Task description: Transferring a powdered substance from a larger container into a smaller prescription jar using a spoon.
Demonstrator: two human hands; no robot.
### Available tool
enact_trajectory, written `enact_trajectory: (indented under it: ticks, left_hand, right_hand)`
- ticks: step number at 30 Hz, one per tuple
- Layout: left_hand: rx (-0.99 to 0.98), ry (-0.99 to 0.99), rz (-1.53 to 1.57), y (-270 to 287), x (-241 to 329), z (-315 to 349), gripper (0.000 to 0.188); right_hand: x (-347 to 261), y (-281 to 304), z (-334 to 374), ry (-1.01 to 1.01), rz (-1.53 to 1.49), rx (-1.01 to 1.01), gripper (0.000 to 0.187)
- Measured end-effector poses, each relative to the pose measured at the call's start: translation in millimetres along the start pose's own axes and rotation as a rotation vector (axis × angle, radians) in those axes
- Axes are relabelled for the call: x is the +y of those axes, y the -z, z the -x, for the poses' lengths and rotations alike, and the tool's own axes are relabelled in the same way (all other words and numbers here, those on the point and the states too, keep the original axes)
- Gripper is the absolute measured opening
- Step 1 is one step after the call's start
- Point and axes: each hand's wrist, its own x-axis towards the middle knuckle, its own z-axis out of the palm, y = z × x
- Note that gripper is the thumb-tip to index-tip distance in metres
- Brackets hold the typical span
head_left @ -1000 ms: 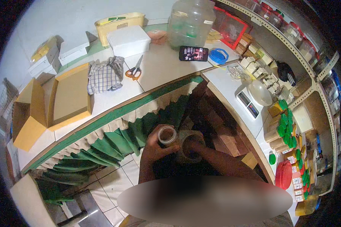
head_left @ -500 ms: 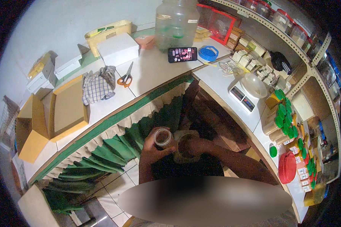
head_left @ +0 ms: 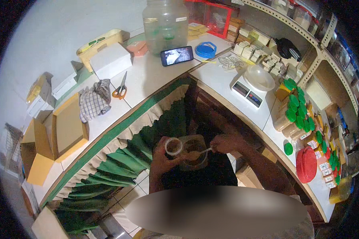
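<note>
My left hand (head_left: 160,158) is wrapped round a clear open-mouthed jar (head_left: 173,147), tilted so its round rim faces up. Between the thumb and fingers of my right hand (head_left: 225,143) is the handle of a spoon (head_left: 206,151), its bowl pointing left, close to the jar. Beneath the spoon, at lap height, a squarish translucent tub (head_left: 198,164) holds something brown; shadow hides how full it is. What lies on the spoon's bowl is too dark to make out.
On the right counter stand a digital scale (head_left: 248,92) with a bowl, several green-lidded jars (head_left: 293,109) and a red lid (head_left: 306,165). The left counter bears a phone (head_left: 176,56), large jar (head_left: 164,28), blue lid (head_left: 206,50), scissors (head_left: 120,88), checked cloth (head_left: 95,101) and open cardboard box (head_left: 70,129).
My right hand has come up and right out of the tub, bringing the spoon into sight. My left hand still holds the jar. The view has shifted slightly, and the phone's screen picture differs.
</note>
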Motion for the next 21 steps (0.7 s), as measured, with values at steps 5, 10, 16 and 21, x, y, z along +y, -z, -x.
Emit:
enact_trajectory:
  ticks: [5, 10, 16, 21]
  left_hand:
    - [0.017, -0.001, -0.046, -15, -4, -1, 0.056]
    - [0.041, -0.074, -0.046, -33, -25, -6, 0.058]
    - [-0.008, -0.011, 0.092, -41, -27, -3, 0.059]
    - [0.099, -0.014, 0.122, -34, -15, -1, 0.057]
  right_hand:
    - [31, -14, 5, 0.045, -0.195, 0.030, 0.032]
    - [51, -25, 8, 0.217, -0.165, 0.111, 0.031]
    - [41, -22, 21, 0.101, -0.215, 0.046, 0.035]
    - [35, -12, 22, 0.101, -0.225, 0.039, 0.035]
